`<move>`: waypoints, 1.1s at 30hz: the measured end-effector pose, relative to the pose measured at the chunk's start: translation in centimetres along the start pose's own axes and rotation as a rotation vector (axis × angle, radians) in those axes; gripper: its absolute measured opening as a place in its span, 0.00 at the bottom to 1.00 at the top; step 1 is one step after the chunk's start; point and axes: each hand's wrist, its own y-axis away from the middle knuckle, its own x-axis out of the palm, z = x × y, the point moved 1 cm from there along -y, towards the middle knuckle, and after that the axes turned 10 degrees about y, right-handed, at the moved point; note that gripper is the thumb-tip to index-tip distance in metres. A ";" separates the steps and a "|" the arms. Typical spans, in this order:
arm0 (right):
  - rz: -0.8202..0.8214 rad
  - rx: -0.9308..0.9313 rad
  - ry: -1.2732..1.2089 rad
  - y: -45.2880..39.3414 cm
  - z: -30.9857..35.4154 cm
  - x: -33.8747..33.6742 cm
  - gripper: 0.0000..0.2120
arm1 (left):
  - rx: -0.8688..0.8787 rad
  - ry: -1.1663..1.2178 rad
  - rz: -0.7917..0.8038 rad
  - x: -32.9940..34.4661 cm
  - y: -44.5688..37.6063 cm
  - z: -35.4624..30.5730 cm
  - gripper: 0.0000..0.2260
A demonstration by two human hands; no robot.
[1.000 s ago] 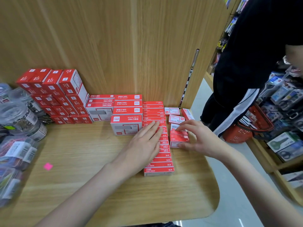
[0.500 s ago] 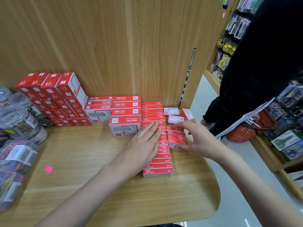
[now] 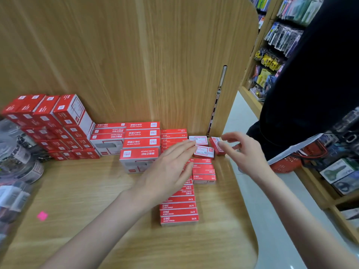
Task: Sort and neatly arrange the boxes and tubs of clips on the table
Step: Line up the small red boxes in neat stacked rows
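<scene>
Left hand (image 3: 169, 167) flat, fingers straight and together, laid over the long row of thin red boxes (image 3: 178, 210) exactly as half a second ago, fingertips reaching the small box (image 3: 204, 151) at the row's far end. Right hand (image 3: 246, 152) lifted off the short stack of red boxes (image 3: 204, 171) it pressed a moment ago, now farther back, fingers loosely spread, gripping nothing, thumb and forefinger close to a tilted small box (image 3: 216, 145) by the panel; contact hard to judge through blur. Short stack now uncovered, snug against the long row's right side.

Behind the left hand, larger red-and-white boxes (image 3: 139, 144) in stepped layers; farther left, a pile of cube-like red boxes (image 3: 50, 125) against the wall. Clear tubs of clips (image 3: 17, 164) blurred along the left edge. Pink scrap (image 3: 42, 216) on the bare wooden table (image 3: 97, 220). Upright wood panel (image 3: 136, 55) behind everything. To the right, pale floor, a person in black (image 3: 314, 84) beside a red basket (image 3: 287, 162), and shelves of packaged goods (image 3: 281, 35).
</scene>
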 end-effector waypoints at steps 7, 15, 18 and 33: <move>0.079 0.032 0.169 -1.8 -1.1 2.5 0.13 | 0.080 -0.161 0.060 0.2 -2.4 1.2 0.16; 0.235 -0.328 0.032 -2.2 -0.5 1.5 0.11 | 0.069 -0.264 0.110 0.0 -2.4 2.0 0.17; 0.306 -0.334 0.124 -2.5 -1.0 2.0 0.10 | 0.028 -0.287 0.087 -0.4 -2.3 2.2 0.19; 0.116 -0.302 0.009 -3.9 -0.1 2.7 0.12 | -0.029 -0.181 0.039 -1.3 -2.4 2.9 0.18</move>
